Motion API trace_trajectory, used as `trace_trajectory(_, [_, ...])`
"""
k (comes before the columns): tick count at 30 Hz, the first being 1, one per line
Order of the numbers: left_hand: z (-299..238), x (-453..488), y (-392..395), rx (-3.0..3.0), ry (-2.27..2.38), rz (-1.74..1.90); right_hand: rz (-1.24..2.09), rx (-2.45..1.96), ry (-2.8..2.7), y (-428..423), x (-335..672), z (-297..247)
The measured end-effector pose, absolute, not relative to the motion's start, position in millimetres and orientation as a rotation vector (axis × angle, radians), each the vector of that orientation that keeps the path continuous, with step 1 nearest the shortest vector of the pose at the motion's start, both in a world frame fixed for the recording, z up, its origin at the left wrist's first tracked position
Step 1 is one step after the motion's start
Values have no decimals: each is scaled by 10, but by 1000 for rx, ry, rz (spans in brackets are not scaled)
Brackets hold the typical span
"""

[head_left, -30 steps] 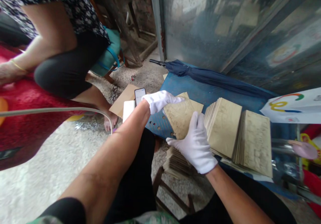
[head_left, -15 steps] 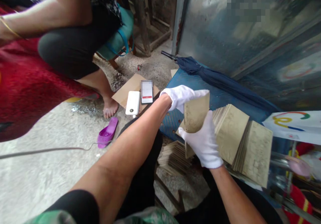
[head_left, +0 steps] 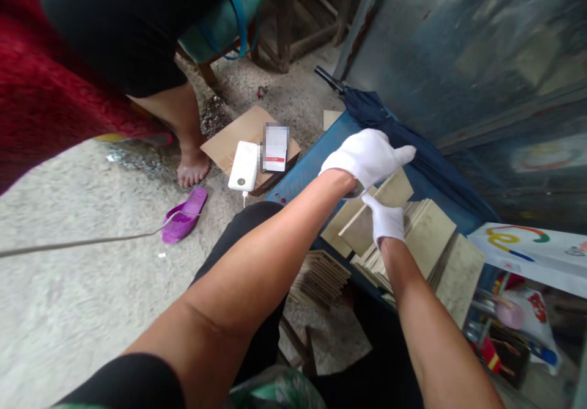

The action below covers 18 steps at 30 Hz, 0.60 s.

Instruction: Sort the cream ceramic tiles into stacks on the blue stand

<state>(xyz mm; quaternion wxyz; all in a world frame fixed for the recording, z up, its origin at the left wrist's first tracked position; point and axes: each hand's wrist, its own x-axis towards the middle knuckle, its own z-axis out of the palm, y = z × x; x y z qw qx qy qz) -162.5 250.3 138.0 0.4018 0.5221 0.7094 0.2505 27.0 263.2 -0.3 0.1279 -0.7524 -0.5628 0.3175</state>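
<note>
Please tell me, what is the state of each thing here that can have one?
Left hand: gloved, grip hidden.
Right hand: gloved, at a board, grip hidden.
Board: tilted.
Row of boards: leaning.
Umbrella: folded.
Phone: screen lit.
Power bank: cable plugged in.
Purple slipper: unworn.

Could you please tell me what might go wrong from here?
The boards leaning in a slanted row might slide or topple if the gloved right hand, close to them, bumps the row. The gray cable lies across the purple slipper, so a foot could snag it. The phone and white power bank lie on cardboard near the person's knee, which might knock them.
</note>
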Motion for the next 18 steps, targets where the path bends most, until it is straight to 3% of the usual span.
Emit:
trace_trajectory(9, [1351,-1607,2472,1316,1698,708,676,-2888,-1672,2572,103,-522])
trace_trajectory(18, [1412,-1615,2440,1319,1691,656,566,-2941,-1616,2519,57,-673])
